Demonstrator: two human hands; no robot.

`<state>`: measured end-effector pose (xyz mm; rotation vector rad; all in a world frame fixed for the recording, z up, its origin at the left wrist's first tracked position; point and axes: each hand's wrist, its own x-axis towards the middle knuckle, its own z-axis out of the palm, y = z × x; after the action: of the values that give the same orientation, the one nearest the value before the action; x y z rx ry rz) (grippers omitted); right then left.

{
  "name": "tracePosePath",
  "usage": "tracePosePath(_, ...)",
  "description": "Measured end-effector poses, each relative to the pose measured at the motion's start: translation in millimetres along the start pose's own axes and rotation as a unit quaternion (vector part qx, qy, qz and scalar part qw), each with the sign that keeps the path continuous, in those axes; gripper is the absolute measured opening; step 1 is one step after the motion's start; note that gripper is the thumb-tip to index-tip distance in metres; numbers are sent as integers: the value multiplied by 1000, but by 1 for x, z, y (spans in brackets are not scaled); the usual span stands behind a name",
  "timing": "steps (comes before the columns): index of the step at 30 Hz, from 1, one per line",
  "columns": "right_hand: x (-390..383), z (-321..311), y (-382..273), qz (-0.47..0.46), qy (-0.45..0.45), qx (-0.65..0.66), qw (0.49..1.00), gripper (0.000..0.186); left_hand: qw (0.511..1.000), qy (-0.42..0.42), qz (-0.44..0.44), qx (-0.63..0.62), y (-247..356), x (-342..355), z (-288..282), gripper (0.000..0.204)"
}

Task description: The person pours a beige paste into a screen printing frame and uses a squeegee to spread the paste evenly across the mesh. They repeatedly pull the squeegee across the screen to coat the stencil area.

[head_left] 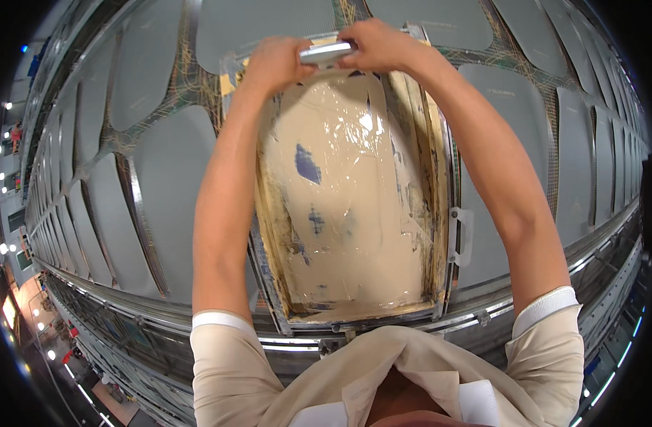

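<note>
Both my arms stretch over a screen-printing frame (441, 285) to its far end. My left hand (274, 65) and my right hand (379, 46) are closed on the two ends of a squeegee (328, 52) with a pale metal-looking holder. Its blade edge is hard to make out. Wet, glossy beige ink (340, 206) covers most of the mesh, with dark blue patches showing through left of the middle. Along the frame's inner sides, dried yellowish ink and tape are built up. What lies under the frame is hidden.
Grey flat panels (173, 192) lie in rows on the long table to both sides and beyond the frame. A metal rail (290, 345) runs along the near edge. Beside the frame's right side is a clear plastic bracket (465, 238).
</note>
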<state>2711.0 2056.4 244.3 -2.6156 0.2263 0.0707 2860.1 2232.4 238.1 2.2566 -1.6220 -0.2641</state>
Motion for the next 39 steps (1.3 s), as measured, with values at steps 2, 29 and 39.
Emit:
tracePosePath(2, 4, 15, 8, 2, 19, -18, 1000, 37, 1000, -12, -16, -9, -1, 3, 6, 31)
tracePosePath(29, -350, 143, -180, -51, 39, 4, 998, 26, 998, -31, 38, -43, 198, -355, 46, 21)
tracePosePath(39, -74, 32, -23, -53, 85, -74, 992, 27, 994, 72, 74, 31, 44, -64, 13, 23)
